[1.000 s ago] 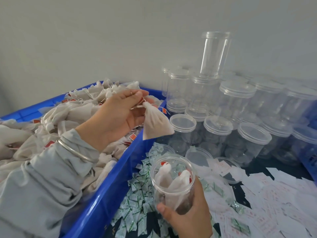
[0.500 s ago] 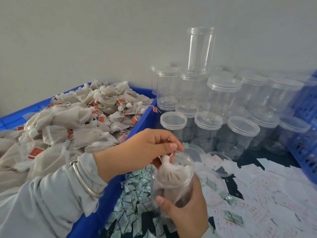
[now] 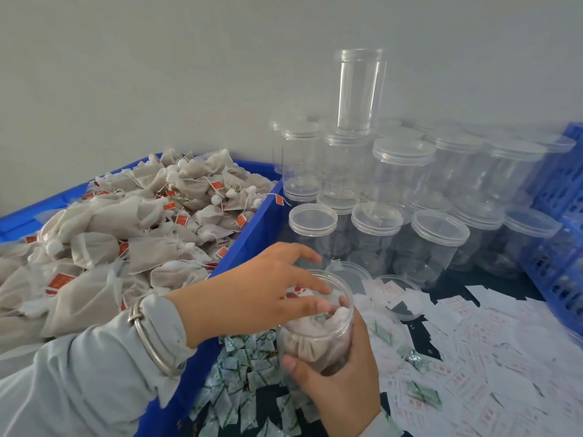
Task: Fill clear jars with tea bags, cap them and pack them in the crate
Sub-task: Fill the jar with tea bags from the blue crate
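Filling step — the right hand (image 3: 339, 384) grips the jar (image 3: 315, 329) above the desk (image 3: 448, 282); the left hand (image 3: 252, 293), fingers (image 3: 310, 280) spread, tamps tea bags (image 3: 310, 326) inside. Next probably needs another bag — or a lid.

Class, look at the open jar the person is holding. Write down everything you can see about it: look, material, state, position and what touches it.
The jar is a clear, round container that looks like plastic, upright and uncapped. Greyish mesh tea bags fill much of it, and a red tag shows near the rim. The right hand grips its lower wall from below and behind. The left hand reaches over the mouth, fingers spread, with fingertips at the rim pressing the bags. It is held above scattered green-and-white sachets, beside the blue bin.
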A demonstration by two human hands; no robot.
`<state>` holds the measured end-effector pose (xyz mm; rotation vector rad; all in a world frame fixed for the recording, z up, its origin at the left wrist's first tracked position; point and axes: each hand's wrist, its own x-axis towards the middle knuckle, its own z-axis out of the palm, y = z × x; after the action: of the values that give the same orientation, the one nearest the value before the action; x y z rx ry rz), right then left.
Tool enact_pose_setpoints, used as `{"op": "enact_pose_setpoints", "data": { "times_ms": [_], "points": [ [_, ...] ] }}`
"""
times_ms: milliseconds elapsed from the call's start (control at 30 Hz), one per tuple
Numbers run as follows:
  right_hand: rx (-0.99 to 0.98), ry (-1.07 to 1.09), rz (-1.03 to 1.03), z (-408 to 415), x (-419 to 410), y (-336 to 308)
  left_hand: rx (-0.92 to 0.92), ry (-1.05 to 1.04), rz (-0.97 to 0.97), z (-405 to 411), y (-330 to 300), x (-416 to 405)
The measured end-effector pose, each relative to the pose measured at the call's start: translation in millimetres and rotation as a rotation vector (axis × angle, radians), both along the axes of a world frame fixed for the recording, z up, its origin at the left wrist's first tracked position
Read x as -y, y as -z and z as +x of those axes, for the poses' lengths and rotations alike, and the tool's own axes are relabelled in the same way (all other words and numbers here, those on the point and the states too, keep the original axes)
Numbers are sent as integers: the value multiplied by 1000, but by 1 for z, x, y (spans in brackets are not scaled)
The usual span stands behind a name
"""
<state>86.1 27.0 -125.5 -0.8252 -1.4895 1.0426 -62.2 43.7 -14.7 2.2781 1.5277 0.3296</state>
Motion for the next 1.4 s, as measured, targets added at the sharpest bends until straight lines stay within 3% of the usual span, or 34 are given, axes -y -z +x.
{"op": "enact_pose_setpoints", "data": {
  "times_ms": [167,267,367,500,567,633,700,767,900,1133,1400],
  "points": [
    [-5,7,-47,1,0,0,145,56,-219,1,1,3],
    [-65,-20,-90,3,-2,2,186,32,-169,-1,4,2],
    [-88,-183,-114,6,-6,-3,324,-62,-73,-3,7,-1],
    [146,-210,-177,4,-13,8,463,-293,123,-11,3,-9],
    [414,-171,-172,1,-13,16,524,-369,197,-16,2,-13],
    [770,-124,17,1,-11,22,576,-423,235,-19,3,-15],
    [921,-112,190,1,-13,29,586,-467,236,-21,7,-19],
    [983,-110,230,1,-12,30,593,-495,199,-20,11,-21],
    [939,43,342,2,-17,29,649,-508,92,-14,17,-25],
    [868,28,215,6,-20,26,711,-507,25,-13,19,-28],
    [652,190,186,12,-26,15,724,-522,11,-16,22,-31]
  ]
}}
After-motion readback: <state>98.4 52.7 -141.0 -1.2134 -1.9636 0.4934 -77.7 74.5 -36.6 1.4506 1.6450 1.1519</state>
